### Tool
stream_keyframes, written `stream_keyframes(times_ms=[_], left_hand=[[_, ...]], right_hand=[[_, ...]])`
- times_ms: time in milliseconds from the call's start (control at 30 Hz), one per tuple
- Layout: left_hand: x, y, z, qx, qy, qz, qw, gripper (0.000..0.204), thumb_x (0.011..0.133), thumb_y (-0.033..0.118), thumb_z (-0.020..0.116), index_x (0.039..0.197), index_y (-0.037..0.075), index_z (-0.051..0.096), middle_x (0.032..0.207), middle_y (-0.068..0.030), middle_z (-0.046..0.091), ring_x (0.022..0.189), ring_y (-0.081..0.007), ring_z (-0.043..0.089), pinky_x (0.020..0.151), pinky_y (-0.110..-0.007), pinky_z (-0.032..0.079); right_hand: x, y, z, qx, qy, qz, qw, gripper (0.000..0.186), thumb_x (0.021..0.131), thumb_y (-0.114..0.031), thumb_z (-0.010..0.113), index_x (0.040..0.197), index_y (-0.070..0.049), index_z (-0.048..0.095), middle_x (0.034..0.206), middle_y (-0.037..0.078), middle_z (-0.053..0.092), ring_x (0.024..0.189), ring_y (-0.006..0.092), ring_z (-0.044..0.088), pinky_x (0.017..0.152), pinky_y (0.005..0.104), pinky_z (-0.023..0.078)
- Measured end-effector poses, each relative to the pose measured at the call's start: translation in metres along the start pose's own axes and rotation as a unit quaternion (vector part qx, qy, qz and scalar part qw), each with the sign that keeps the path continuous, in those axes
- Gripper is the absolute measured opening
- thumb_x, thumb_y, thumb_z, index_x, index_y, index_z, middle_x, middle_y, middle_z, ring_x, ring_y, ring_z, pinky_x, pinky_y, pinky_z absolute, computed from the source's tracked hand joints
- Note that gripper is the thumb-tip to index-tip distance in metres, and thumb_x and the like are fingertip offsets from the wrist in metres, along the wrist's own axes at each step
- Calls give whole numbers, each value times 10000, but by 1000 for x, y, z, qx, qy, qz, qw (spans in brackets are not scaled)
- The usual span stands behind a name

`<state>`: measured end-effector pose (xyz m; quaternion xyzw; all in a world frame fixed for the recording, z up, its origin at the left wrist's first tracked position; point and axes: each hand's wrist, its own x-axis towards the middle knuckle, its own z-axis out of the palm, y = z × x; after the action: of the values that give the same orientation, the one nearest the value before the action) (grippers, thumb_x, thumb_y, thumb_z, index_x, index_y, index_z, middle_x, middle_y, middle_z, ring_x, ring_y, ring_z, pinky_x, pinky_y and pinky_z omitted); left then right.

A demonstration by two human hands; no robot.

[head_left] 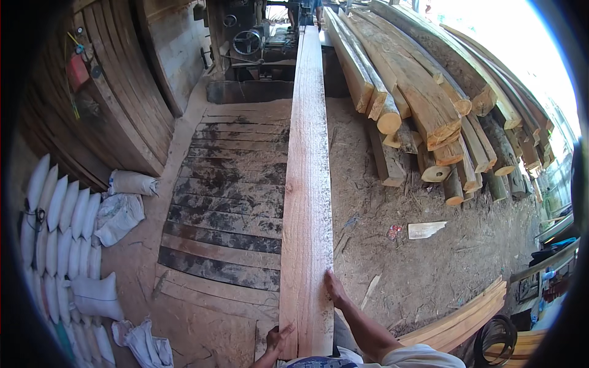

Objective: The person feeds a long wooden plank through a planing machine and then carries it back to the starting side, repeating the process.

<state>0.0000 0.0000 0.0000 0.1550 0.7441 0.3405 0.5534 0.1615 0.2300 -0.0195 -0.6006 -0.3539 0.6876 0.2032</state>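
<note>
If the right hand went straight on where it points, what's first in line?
The long, flat, pale wooden plank: the right hand seems to rest against its right edge, though depth is hard to judge.

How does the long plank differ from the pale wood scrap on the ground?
The plank is long; the scrap is short. The plank's edges run straight; the scrap's right end is jagged. The left hand and right hand touch the plank; the scrap lies on the ground. Both are pale wood.
</note>
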Motion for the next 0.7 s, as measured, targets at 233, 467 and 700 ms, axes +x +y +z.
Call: stream_keyframes(times_ms=[233, 467, 700], left_hand=[[39, 103, 3, 22, 11, -6, 1000, 584, 734, 502, 721, 1064, 21, 687, 1059, -135, 686, 1001, -230, 642, 854, -309, 471], [93, 172, 17, 21, -11, -26, 999, 660, 723, 527, 707, 1127, 7, 654, 1127, -161, 656, 1077, -252, 606, 925, -327, 447], [157, 240, 39, -52, 13, 11, 999, 537, 731, 413, 748, 1054, -11, 676, 1034, -123, 689, 986, -217, 638, 875, -307, 469]], right_hand=[[74, -45, -5, -46, 20, 6, 999, 726, 910, -648, 369, 1157, 5, 565, 1009, 48, 544, 900, 161, 450, 802, 318, 397], [122, -119, -3, -9, 34, -7, 999, 745, 928, -618, 368, 1306, 13, 483, 1220, 99, 536, 1112, 193, 472, 978, 323, 352], [178, -212, -8, -30, -3, 0, 1000, 764, 949, -586, 341, 1395, 34, 362, 1401, 122, 424, 1281, 224, 378, 1073, 342, 272]])
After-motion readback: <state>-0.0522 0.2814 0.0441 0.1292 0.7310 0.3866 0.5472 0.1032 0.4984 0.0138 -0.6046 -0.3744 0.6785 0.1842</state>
